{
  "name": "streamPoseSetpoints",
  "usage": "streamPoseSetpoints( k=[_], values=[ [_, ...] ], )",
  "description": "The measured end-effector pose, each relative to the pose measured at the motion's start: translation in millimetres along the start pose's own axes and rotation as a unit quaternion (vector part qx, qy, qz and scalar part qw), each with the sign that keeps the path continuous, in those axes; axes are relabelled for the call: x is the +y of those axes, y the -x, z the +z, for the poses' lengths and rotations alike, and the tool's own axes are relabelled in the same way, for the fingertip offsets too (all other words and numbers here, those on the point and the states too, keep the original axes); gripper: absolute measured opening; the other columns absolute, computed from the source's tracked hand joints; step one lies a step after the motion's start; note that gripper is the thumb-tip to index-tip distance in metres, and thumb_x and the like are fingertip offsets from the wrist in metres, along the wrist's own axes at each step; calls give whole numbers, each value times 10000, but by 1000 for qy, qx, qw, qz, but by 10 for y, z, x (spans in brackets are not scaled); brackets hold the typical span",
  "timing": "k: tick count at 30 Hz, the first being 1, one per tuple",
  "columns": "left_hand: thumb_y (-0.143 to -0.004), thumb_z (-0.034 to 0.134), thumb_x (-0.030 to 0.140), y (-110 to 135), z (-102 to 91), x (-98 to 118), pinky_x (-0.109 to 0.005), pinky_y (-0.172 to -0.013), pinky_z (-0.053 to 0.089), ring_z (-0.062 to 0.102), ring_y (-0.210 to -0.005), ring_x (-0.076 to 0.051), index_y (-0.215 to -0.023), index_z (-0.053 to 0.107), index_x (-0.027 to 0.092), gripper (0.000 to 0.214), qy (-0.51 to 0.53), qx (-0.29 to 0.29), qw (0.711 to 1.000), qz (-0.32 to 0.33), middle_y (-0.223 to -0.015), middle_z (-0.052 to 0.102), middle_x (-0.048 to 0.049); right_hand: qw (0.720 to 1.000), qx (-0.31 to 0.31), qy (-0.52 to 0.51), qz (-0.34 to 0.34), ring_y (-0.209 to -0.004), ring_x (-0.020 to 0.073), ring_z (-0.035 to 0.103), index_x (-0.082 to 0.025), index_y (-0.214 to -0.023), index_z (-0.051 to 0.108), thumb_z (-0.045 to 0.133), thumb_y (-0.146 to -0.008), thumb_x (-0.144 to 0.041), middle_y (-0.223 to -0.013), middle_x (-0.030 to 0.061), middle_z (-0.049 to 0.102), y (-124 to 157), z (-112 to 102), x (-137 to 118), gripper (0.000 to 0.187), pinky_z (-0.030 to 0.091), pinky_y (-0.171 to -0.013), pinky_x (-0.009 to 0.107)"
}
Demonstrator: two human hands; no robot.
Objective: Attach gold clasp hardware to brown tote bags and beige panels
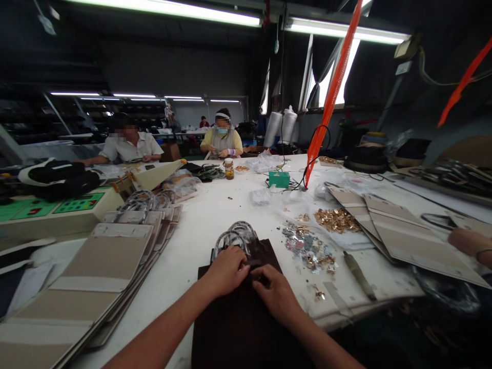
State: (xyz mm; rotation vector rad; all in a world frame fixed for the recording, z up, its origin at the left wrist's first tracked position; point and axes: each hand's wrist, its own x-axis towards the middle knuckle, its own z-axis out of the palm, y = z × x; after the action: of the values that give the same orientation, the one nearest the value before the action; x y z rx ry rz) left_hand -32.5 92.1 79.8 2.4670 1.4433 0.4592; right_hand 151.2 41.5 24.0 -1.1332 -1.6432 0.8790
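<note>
White table [215, 215], cluttered. Near edge: dark bag [238, 307]. Left: fanned stack of tan bags [96, 277]. Right: more flat bags [403, 230], gold fittings [337, 219], silver bits [307, 248], a tool [359, 275], possibly an awl. Far: green box [279, 179], jar [228, 168].

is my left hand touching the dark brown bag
Touching. The head view shows the left hand lying on the top edge of the dark brown bag, just below the wrapped handles, with no gap.
</note>
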Motion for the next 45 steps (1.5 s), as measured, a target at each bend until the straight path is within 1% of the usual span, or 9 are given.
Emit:
streamPoseSetpoints(
  k=[6,10,13,16,21,27,31,38,45],
  values=[
    [-896,567,438,-191,-128,113,-289,-669,447,668,-748,-202,-812,720,211,287,131,-38,990,-38,-800,741,-31,999,-14,-6,-28,-988,230,683,-233,-1005,744,604,-804,-81,-1038,39,738,-72,169,-59,289,523,-918,341],
    [-915,531,588,-268,-184,187,-273,-689,476,700,-781,-204,-881,774,236,429,190,-67,979,-24,-861,784,-22,999,6,-46,-19,-1021,245,702,-220,-1065,747,592,-872,-152,-1079,56,757,-229,206,-59,257,539,-939,358],
    [-970,429,544,-281,-151,81,-290,-737,478,686,-826,-209,-921,758,231,456,180,-41,982,-41,-910,772,-35,999,50,-13,-14,-1014,235,696,-222,-1090,750,585,-914,-227,-1079,56,754,-345,109,-13,241,532,-948,357],
    [-987,393,450,-276,-68,-86,-325,-769,461,671,-859,-231,-877,722,214,419,127,-15,988,-81,-900,747,-64,998,51,31,-1,-1004,228,701,-223,-1110,754,597,-910,-257,-1087,60,759,-444,-36,62,257,528,-953,360],
    [-926,516,395,-307,45,-164,-351,-803,447,676,-915,-268,-895,711,224,261,39,-20,993,-107,-954,748,-93,998,14,3,67,-754,195,730,-184,-1119,724,600,-884,-261,-902,40,763,-594,-184,167,277,560,-749,317],
    [-827,610,514,-442,73,-130,-356,-719,455,702,-864,-314,-878,722,213,325,-7,-60,987,-152,-901,760,-125,998,-27,31,54,-721,174,702,-203,-1013,710,654,-820,-219,-795,-8,722,-638,-289,184,202,514,-679,275],
    [-746,667,562,-539,45,-160,-337,-674,446,695,-831,-303,-843,725,196,383,10,-89,982,-166,-880,756,-126,993,-45,103,28,-771,176,684,-238,-1003,741,676,-822,-227,-843,-8,752,-598,-384,123,193,492,-715,277],
    [-710,620,380,-554,-109,-81,-285,-535,334,604,-649,-198,-654,614,205,184,92,-119,975,-167,-635,611,-8,990,-61,111,54,-682,166,660,-244,-957,751,677,-817,-236,-759,-24,740,-494,-530,-79,158,460,-641,268],
    [-696,607,349,-469,-263,82,-289,-564,336,543,-635,-191,-655,614,194,161,143,-112,968,-172,-637,579,-3,993,-10,107,46,-675,166,656,-240,-974,751,671,-833,-241,-747,-26,730,-359,-490,-201,163,449,-642,270]
  ],
)
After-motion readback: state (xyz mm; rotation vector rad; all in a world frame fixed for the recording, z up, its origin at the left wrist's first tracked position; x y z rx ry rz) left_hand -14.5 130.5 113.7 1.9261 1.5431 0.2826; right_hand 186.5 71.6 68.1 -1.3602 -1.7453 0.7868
